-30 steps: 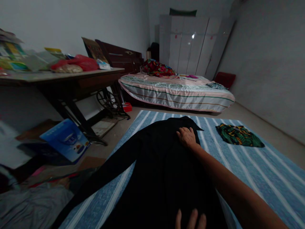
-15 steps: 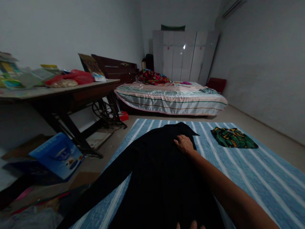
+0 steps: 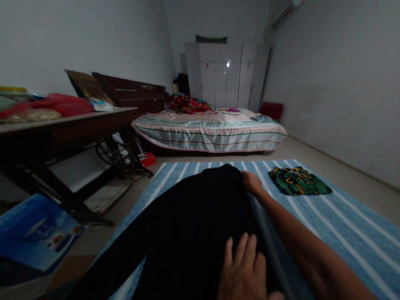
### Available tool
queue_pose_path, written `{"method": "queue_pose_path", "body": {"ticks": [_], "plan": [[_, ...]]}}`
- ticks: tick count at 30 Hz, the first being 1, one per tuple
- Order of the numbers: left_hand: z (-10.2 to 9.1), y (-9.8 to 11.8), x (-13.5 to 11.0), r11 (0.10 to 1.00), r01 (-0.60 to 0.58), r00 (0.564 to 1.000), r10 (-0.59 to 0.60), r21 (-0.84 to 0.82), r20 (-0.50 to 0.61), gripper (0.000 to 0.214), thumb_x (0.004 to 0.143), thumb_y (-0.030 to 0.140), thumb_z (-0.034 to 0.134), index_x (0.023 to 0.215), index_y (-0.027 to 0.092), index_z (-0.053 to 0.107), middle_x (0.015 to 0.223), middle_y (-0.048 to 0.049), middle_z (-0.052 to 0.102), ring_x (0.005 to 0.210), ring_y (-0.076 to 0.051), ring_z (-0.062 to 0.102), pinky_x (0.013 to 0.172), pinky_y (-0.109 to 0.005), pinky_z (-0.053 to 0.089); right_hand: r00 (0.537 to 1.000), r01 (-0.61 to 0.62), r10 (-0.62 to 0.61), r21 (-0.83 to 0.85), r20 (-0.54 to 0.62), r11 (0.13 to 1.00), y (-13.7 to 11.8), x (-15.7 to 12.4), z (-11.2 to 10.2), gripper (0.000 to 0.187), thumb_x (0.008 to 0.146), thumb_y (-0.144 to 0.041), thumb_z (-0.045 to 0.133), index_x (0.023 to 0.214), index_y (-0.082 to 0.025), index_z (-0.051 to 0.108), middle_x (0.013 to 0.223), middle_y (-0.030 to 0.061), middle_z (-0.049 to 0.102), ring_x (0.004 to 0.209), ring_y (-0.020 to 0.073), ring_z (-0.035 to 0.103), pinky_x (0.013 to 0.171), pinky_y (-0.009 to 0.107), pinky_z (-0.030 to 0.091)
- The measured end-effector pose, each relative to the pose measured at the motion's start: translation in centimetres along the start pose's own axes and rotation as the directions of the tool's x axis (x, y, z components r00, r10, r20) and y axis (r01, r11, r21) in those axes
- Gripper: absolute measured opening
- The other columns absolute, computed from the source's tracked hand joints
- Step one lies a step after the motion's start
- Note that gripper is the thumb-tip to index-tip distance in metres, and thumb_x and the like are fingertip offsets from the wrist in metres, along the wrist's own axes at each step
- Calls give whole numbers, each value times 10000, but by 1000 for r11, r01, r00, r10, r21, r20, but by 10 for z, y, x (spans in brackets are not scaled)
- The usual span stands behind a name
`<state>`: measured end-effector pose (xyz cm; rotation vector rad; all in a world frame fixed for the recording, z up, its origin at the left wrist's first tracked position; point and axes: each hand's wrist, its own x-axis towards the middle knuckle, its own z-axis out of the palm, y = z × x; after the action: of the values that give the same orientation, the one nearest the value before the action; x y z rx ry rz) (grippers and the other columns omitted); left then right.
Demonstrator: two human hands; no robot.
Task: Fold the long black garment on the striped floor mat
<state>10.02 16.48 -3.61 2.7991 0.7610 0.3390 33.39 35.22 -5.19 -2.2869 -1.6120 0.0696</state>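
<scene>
A black long-sleeved shirt lies spread over a blue and white striped sheet, its collar pointing away from me and one sleeve reaching to the lower left. At the shirt's far right edge, beside the collar, my right hand has its fingers closed on the cloth. My left hand is at the bottom of the view, palm down over the shirt's right side with fingers apart. Whether it presses on the cloth I cannot tell. The shirt's lower end is out of view.
A folded green, black and yellow patterned garment lies on the sheet to the right. On the left stand a sewing-machine table and a blue carton. Beyond the sheet is a bed, with a wardrobe behind it.
My right hand has gone from resting on the shirt near the collar to gripping its right edge. My left hand has come further into view from below. The view has swung right.
</scene>
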Motion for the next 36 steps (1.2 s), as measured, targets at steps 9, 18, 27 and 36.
{"method": "queue_pose_path", "body": {"ticks": [9,18,27,36], "plan": [[-8,-38,122,983,165,986,-168,83,22,549,858,491,442,1256,117,497,1463,-166,326,1393,-297,178,1114,-568,138,984,79,-81,19,158,997,7,46,4,277,929,-290,492,1169,-182,577,1107,65,636,992,185,605,866,383,477],[24,-72,130,960,277,957,-280,44,77,732,831,620,389,1375,130,374,1514,-171,192,1405,-340,43,1093,-603,83,993,-18,30,-108,117,994,6,64,13,229,899,-304,532,999,-126,636,992,93,657,945,200,615,819,368,481],[24,-71,134,938,344,932,-337,-32,134,820,749,707,395,1379,184,368,1539,-151,91,1386,-403,-52,1061,-643,19,998,12,-21,-156,-55,988,5,38,19,309,898,-267,400,1109,-182,609,1038,97,664,968,225,606,732,275,426],[31,-73,134,926,366,923,-348,-92,166,873,670,745,456,1374,234,389,1547,-126,38,1370,-432,-106,1037,-661,-62,975,219,-221,-208,13,953,8,4,22,277,867,-287,424,990,-218,662,969,67,658,877,213,609,661,274,409]]}}
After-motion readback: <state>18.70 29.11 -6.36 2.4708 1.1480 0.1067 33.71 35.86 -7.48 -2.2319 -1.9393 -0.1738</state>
